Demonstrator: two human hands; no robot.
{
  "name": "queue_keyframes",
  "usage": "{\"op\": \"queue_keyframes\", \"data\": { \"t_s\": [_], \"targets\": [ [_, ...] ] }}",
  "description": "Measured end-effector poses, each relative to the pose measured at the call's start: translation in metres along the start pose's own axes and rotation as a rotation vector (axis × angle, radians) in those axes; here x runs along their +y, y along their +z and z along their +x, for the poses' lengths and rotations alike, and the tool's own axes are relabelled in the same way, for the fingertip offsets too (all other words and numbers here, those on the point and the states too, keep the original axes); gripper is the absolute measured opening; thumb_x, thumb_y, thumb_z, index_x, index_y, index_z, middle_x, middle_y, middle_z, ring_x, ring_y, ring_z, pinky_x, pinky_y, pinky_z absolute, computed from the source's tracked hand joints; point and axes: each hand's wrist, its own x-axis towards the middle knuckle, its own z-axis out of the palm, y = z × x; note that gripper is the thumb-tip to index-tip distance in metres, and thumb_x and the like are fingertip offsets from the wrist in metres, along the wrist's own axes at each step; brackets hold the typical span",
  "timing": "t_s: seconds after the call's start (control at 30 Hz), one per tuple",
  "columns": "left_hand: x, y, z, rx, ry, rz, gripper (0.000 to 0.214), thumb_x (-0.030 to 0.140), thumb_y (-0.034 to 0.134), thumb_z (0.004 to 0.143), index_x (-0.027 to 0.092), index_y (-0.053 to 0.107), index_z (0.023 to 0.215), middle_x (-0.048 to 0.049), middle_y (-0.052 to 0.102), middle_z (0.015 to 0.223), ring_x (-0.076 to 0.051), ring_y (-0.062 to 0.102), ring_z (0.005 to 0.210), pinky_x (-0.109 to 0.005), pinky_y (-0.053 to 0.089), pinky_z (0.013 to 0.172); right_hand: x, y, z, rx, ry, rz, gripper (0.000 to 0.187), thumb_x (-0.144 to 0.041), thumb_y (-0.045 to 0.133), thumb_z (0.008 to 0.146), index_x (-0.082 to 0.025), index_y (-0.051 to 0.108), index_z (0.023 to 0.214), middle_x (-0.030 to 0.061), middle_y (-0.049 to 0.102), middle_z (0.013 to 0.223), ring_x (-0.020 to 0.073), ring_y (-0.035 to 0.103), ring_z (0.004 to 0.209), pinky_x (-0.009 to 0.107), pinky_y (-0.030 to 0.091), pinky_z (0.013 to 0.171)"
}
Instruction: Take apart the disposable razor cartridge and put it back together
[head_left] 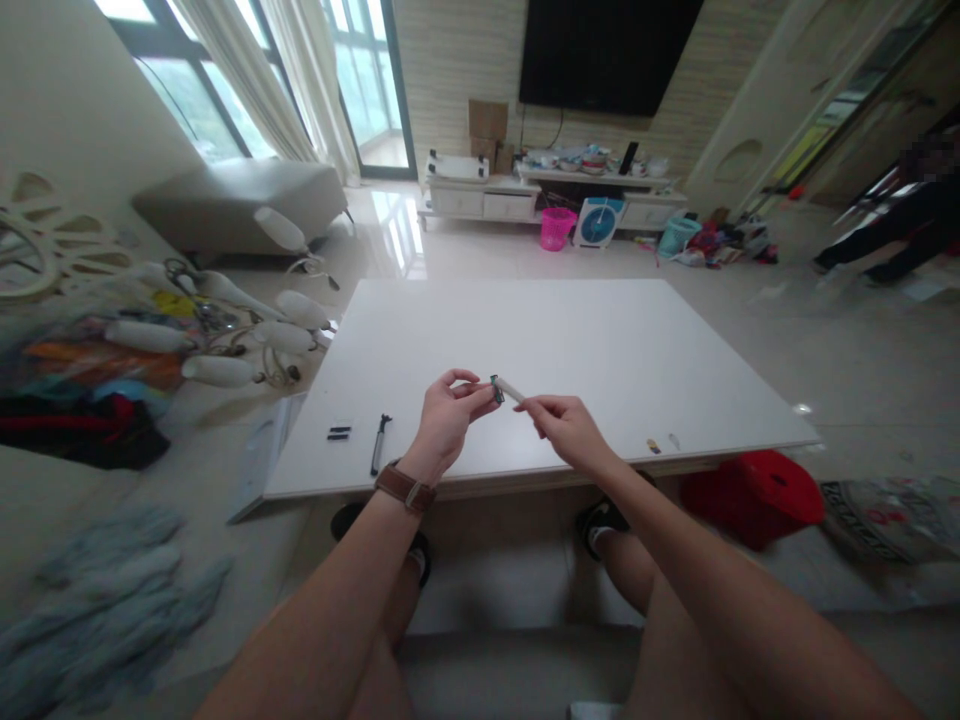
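Note:
Above the near edge of a white table (570,340), my left hand (448,415) is closed in a pinch on a small dark piece (496,389). My right hand (564,425) is closed on a thin pale stick (511,390) whose tip touches that dark piece. A brown strap circles my left wrist. A dark pen-like tool (379,444) and two small black pieces (339,433) lie on the table to the left of my hands. Two tiny bits (663,443) rest near the table's right front edge.
A red stool (757,495) stands under the table's right corner. A white-bulbed lamp fixture (247,335) and clutter lie left. A grey sofa, TV cabinet, pink basket (556,228) and fan stand beyond. A person (900,215) is at the far right.

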Motion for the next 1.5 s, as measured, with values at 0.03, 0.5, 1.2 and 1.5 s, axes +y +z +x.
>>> {"op": "queue_keyframes", "data": {
  "t_s": [0.03, 0.5, 1.2, 1.5],
  "targets": [
    [-0.001, 0.001, 0.000, -0.005, -0.005, 0.003, 0.038, 0.011, 0.084, 0.061, 0.015, 0.054, 0.083, -0.0049, 0.073, 0.073, -0.016, 0.070, 0.074, -0.038, 0.058, 0.082, -0.001, -0.003, 0.001, -0.030, -0.004, -0.008, 0.046, -0.052, 0.058, 0.089, -0.011, 0.079, 0.092, -0.0015, 0.049, 0.053, 0.0096, 0.039, 0.050, 0.024, 0.027, 0.049],
    [-0.006, 0.002, -0.002, -0.040, -0.013, 0.060, 0.040, 0.015, 0.086, 0.060, 0.015, 0.054, 0.084, -0.0046, 0.073, 0.073, -0.016, 0.070, 0.072, -0.037, 0.059, 0.081, -0.005, -0.008, -0.003, 0.029, -0.010, -0.042, 0.046, -0.050, 0.056, 0.089, -0.011, 0.079, 0.095, -0.0026, 0.045, 0.052, 0.0097, 0.037, 0.050, 0.024, 0.027, 0.050],
    [0.000, 0.007, 0.000, -0.016, -0.031, 0.117, 0.047, 0.022, 0.091, 0.053, 0.016, 0.056, 0.084, -0.0019, 0.072, 0.071, -0.015, 0.070, 0.069, -0.031, 0.060, 0.075, -0.005, -0.012, -0.004, 0.099, -0.099, -0.133, 0.045, -0.049, 0.052, 0.093, -0.012, 0.077, 0.087, -0.0016, 0.040, 0.059, 0.0105, 0.032, 0.057, 0.024, 0.024, 0.053],
    [0.003, 0.006, -0.002, -0.026, -0.038, 0.133, 0.049, 0.022, 0.091, 0.051, 0.016, 0.056, 0.084, -0.0044, 0.073, 0.072, -0.017, 0.071, 0.069, -0.029, 0.059, 0.072, -0.006, -0.010, -0.007, 0.047, -0.117, -0.186, 0.041, -0.047, 0.051, 0.095, -0.015, 0.078, 0.092, -0.0017, 0.045, 0.061, 0.0109, 0.035, 0.058, 0.025, 0.025, 0.054]
  ]
}}
